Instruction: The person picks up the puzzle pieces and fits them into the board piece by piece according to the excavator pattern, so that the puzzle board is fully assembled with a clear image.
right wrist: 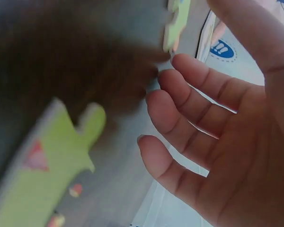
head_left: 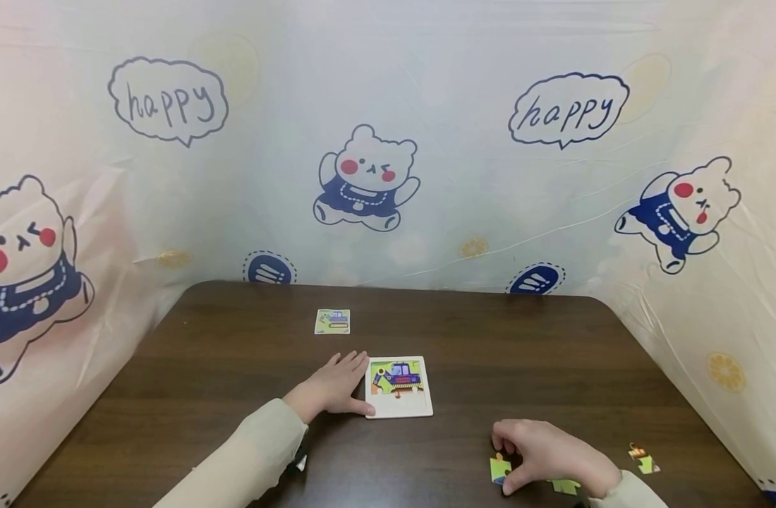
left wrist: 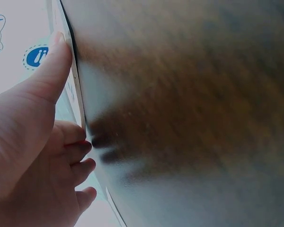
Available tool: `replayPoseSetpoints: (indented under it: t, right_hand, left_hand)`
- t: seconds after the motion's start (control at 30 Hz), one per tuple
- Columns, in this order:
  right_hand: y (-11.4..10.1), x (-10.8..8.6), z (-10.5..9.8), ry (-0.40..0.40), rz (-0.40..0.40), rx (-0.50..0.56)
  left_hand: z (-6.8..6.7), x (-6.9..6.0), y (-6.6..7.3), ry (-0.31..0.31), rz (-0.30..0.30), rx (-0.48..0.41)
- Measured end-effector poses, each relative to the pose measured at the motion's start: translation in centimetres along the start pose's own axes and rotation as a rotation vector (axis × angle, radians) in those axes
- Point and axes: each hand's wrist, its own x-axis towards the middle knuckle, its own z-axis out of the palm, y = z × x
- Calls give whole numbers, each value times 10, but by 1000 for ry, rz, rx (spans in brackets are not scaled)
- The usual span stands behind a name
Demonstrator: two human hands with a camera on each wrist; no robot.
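Observation:
A white square puzzle board [head_left: 397, 408] lies mid-table, its upper part filled with a purple excavator picture and its lower part bare white. My left hand [head_left: 337, 384] rests flat along its left edge, fingers stretched and thumb at the lower left corner. In the left wrist view the thumb and fingers of the left hand [left wrist: 42, 118] touch the board's edge. Toward the front right, my right hand [head_left: 543, 451] holds a green puzzle piece [head_left: 499, 471] between thumb and forefinger. The right wrist view shows that piece [right wrist: 177, 26] by the forefinger's tip; the thumb tip is outside it.
Another green puzzle piece [head_left: 564, 487] lies partly hidden under the right hand, and a further loose piece [head_left: 645, 460] lies to its right. A small excavator picture card [head_left: 332, 322] lies behind the board. A printed curtain [head_left: 464, 183] surrounds the dark wooden table [head_left: 235, 353].

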Motion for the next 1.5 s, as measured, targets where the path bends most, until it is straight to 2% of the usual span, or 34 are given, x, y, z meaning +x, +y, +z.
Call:
replayPoseSetpoints:
  t: [0.17,0.27,0.5,0.67,0.9,1.07,1.27,1.5]
  right_hand:
    - [-5,-1,7,49,-9,-97]
    - [-6,-1,7,67,-23,-111]
    - [-4,1,0,72,-59,22]
    - [-3,11,-6,111,-50,51]
    - [-8,34,-14,218,-96,-19]
    - [-12,57,-16,250,-92,-77]
    - [-22,87,-13,263,-118,-137]
    - [-38,118,-5,230,-165,-215]
  left_hand:
    - [0,-1,1,2,-1,-2]
    - [-1,-1,2,2,-1,-6]
    - [-2,-2,2,1,-2,-2]
    - [-5,-3,3,1,11,3]
    - [-7,-5,5,-4,10,13]
    - [-7,-5,6,-5,5,8]
    - [-6,-4,5,-12,-3,15]
    - [-4,-3,3,-2,9,22]
